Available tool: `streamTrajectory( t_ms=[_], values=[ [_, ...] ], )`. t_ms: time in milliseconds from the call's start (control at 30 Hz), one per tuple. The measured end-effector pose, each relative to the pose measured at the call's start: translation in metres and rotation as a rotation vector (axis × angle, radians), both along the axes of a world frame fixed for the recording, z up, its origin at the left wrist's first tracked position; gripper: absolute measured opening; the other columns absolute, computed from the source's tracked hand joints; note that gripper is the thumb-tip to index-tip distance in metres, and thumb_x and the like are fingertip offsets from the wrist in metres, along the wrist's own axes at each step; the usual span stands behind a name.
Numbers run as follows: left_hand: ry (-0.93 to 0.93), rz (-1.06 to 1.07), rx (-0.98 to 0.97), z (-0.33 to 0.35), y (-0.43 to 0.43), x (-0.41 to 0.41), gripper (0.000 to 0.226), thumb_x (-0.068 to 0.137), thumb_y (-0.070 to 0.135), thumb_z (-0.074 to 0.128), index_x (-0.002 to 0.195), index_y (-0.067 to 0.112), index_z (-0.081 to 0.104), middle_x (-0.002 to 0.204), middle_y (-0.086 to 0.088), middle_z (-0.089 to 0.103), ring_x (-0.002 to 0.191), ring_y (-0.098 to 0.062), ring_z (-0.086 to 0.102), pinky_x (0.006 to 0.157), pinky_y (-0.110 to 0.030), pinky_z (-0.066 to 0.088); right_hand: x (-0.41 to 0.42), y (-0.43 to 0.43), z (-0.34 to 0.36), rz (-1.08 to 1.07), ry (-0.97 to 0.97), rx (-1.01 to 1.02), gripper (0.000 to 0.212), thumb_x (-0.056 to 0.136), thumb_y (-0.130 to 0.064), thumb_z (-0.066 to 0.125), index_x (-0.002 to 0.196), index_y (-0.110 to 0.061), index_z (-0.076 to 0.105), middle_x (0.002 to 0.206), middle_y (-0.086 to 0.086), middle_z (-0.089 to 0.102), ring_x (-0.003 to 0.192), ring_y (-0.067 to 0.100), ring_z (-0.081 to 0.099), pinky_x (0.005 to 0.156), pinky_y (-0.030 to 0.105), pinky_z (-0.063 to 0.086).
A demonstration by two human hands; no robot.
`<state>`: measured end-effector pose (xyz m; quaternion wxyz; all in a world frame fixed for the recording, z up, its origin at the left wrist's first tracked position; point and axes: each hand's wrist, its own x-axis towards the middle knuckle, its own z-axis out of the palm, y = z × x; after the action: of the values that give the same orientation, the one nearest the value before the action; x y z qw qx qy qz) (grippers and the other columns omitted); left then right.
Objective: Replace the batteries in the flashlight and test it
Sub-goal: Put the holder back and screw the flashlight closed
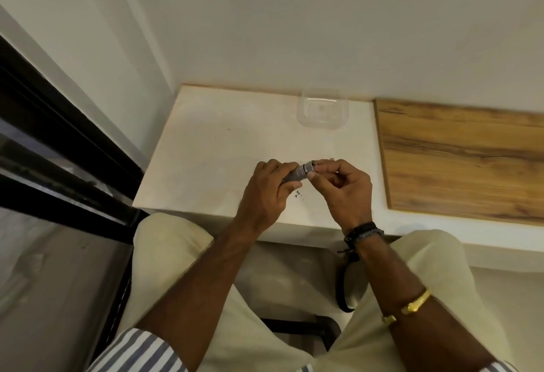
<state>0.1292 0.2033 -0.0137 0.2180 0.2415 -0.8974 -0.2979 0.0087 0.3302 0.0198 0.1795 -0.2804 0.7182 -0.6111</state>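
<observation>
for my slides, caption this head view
Both hands, left hand and right hand, hold a small flashlight over a white table.

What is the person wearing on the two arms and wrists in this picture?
Both sleeves are white with blue-grey stripes, pushed up near the elbows: the left sleeve and the right sleeve. The right wrist carries dark bands, apparently braided cord, with a loose string end. Higher on the right forearm sits a gold bangle. The left wrist is bare. No rings are visible.

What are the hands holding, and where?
The left hand grips the grey flashlight by its body; the right hand pinches its end.
</observation>
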Motion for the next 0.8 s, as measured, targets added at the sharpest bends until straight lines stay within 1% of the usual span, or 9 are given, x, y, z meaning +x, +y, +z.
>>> streamTrajectory(
  t_ms=[100,233,333,400,500,533,633,700,800],
  values=[
    [-0.031,-0.011,-0.005,-0.001,-0.003,0.002,0.04,0.097,0.035,0.054,0.128,0.011,0.061,0.109,-0.007,0.065,0.098,-0.017,0.049,0.079,-0.03,0.047,-0.005,0.003,0.002,0.078,0.069,0.059,0.018,0.085,-0.007,0.081,0.102,-0.006,0.075,0.103,0.002,0.078,0.09,0.012,0.076,0.086,0.032,0.062],
    [-0.051,-0.022,-0.006,-0.002,-0.002,0.002,0.041,0.097,0.037,0.054,0.128,0.012,0.062,0.109,-0.008,0.066,0.098,-0.021,0.052,0.079,-0.036,0.051,-0.008,0.005,0.002,0.179,0.19,0.145,0.04,0.089,-0.013,0.077,0.128,-0.021,0.069,0.109,-0.003,0.076,0.095,0.005,0.074,0.093,0.021,0.058],
    [-0.061,-0.031,-0.022,-0.003,-0.004,0.003,0.039,0.096,0.036,0.055,0.127,0.013,0.063,0.109,-0.008,0.066,0.097,-0.021,0.052,0.078,-0.04,0.053,-0.009,0.006,0.001,0.158,0.297,0.21,0.031,0.089,-0.02,0.078,0.12,-0.016,0.075,0.102,-0.006,0.075,0.092,0.012,0.074,0.095,0.027,0.058],
    [-0.068,-0.038,-0.049,-0.002,-0.004,0.003,0.038,0.096,0.035,0.057,0.126,0.012,0.064,0.109,-0.008,0.067,0.097,-0.023,0.054,0.077,-0.041,0.053,-0.011,0.005,0.003,0.154,0.307,0.272,0.029,0.087,-0.03,0.078,0.112,-0.015,0.077,0.089,-0.005,0.076,0.083,0.014,0.074,0.087,0.032,0.061],
    [-0.076,-0.059,-0.081,-0.001,-0.003,0.003,0.037,0.094,0.031,0.059,0.125,0.012,0.064,0.11,-0.009,0.067,0.098,-0.025,0.054,0.077,-0.041,0.052,-0.013,0.005,0.004,0.179,0.32,0.334,0.03,0.088,-0.042,0.073,0.099,-0.014,0.076,0.071,-0.005,0.074,0.066,0.007,0.073,0.076,0.034,0.062],
    [-0.079,-0.064,-0.09,-0.001,-0.004,0.003,0.036,0.094,0.031,0.06,0.125,0.012,0.065,0.11,-0.009,0.067,0.098,-0.025,0.054,0.077,-0.041,0.051,-0.013,0.005,0.004,0.188,0.328,0.332,0.029,0.089,-0.04,0.073,0.099,-0.014,0.076,0.071,-0.006,0.073,0.065,0.006,0.073,0.075,0.034,0.062],
    [-0.083,-0.061,-0.079,-0.001,-0.005,0.003,0.036,0.094,0.03,0.059,0.125,0.013,0.065,0.109,-0.008,0.066,0.099,-0.025,0.053,0.077,-0.043,0.051,-0.014,0.006,0.003,0.198,0.384,0.297,0.028,0.089,-0.028,0.077,0.113,-0.014,0.076,0.09,-0.006,0.074,0.075,0.009,0.072,0.08,0.033,0.062],
    [-0.083,-0.059,-0.068,-0.001,-0.005,0.003,0.037,0.094,0.03,0.058,0.125,0.012,0.065,0.109,-0.009,0.066,0.098,-0.026,0.053,0.078,-0.044,0.052,-0.014,0.006,0.003,0.203,0.439,0.267,0.028,0.087,-0.021,0.08,0.114,-0.015,0.076,0.098,-0.003,0.076,0.078,0.009,0.07,0.086,0.032,0.06],
    [-0.079,-0.062,-0.074,-0.001,-0.004,0.004,0.036,0.095,0.029,0.058,0.125,0.01,0.065,0.108,-0.009,0.067,0.097,-0.027,0.054,0.077,-0.044,0.052,-0.014,0.006,0.003,0.212,0.459,0.25,0.029,0.084,-0.017,0.082,0.113,-0.017,0.077,0.099,-0.005,0.076,0.075,0.003,0.069,0.092,0.03,0.058]
  ],
)
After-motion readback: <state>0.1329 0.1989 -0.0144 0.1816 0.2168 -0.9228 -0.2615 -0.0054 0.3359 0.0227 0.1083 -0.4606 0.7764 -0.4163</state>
